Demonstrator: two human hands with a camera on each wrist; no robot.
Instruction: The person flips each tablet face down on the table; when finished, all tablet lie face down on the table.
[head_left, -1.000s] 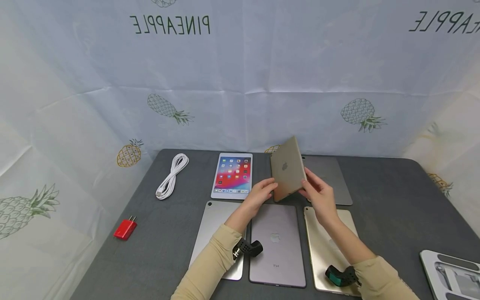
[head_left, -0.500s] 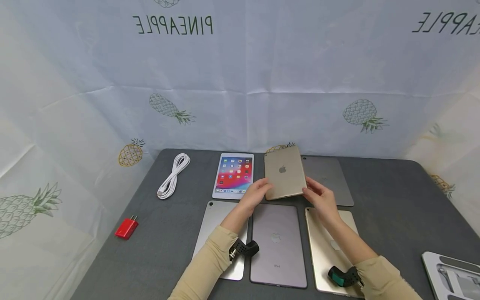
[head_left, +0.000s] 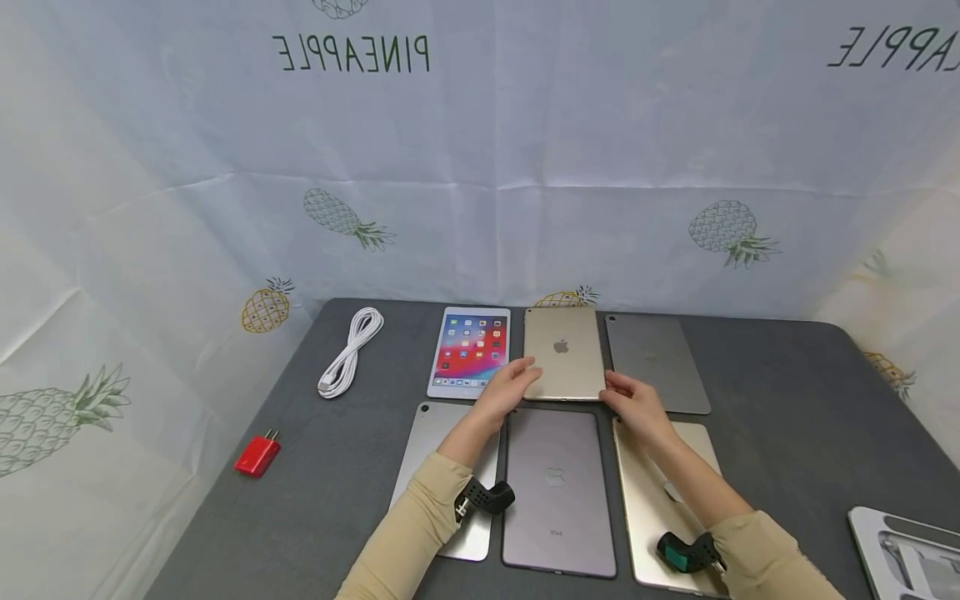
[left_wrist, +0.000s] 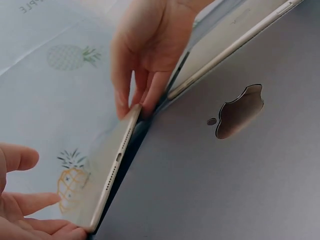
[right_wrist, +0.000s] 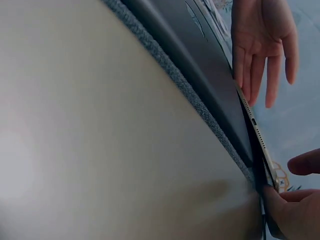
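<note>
In the head view a gold tablet (head_left: 562, 354) lies back up at the middle of the far row. My left hand (head_left: 510, 387) touches its near left corner with fingertips, its thumb standing apart in the right wrist view. My right hand (head_left: 633, 404) touches the near right corner, also with the thumb off the tablet. The wrist views show the tablet's near edge tilted slightly up, its port facing me. Beside it are a lit white tablet (head_left: 472, 337) on the left and a dark grey tablet (head_left: 658, 358) on the right.
Nearer lie a silver tablet (head_left: 431, 446), a purple-grey tablet (head_left: 558, 517) and another gold tablet (head_left: 648, 517), partly under the forearms. A coiled white cable (head_left: 348, 358) and a red charger plug (head_left: 257, 455) are left. A white metal stand (head_left: 900, 546) sits at the right edge.
The gold tablet has gone from tilted up in both hands to nearly flat in the far row. Both hands have come down with it, and their thumbs are now off it.
</note>
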